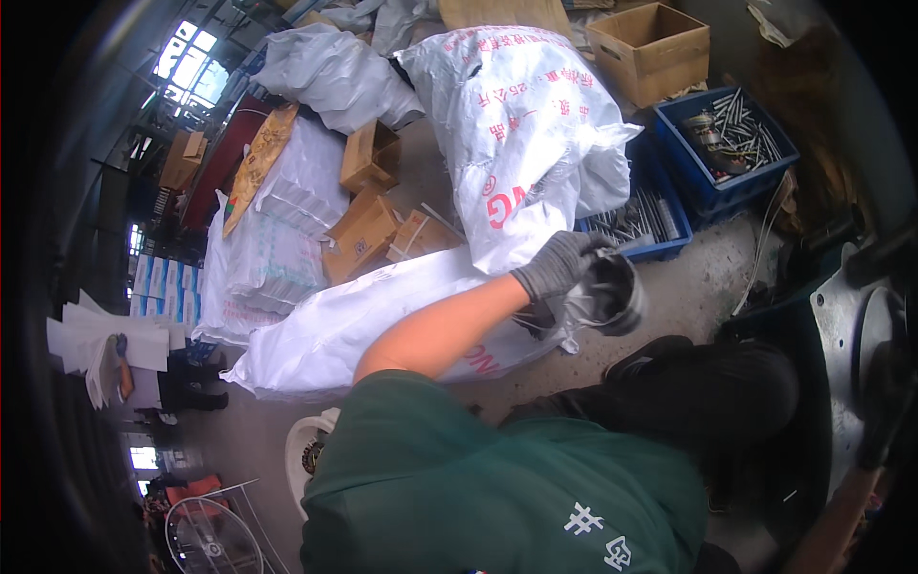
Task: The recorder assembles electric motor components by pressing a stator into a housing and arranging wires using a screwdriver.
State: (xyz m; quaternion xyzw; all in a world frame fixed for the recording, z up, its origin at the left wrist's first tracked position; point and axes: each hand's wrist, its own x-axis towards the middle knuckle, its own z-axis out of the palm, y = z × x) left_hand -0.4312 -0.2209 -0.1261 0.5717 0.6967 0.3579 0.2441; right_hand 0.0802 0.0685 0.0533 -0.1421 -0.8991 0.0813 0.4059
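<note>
My left hand (pixel 557 265), in a grey knit glove, reaches forward with its fingers curled over the gathered mouth of a long white woven sack (pixel 382 306) lying on its side. Beside the fingers is a dark, round opening (pixel 614 292); what is inside it is too dark to make out. At the far right edge my right hand (pixel 882 407), in a dark glove, is beside a grey metal machine plate (pixel 834 354) with a round part. Shadow hides its fingers.
A large upright white sack (pixel 526 124) stands ahead. Blue crates (pixel 717 187) of metal rods are at the right. Cardboard boxes (pixel 650 53) and stacked white packs (pixel 277 249) lie around. Another person (pixel 172 383) handles white sheets at the left; a wheeled frame (pixel 212 536) stands lower left.
</note>
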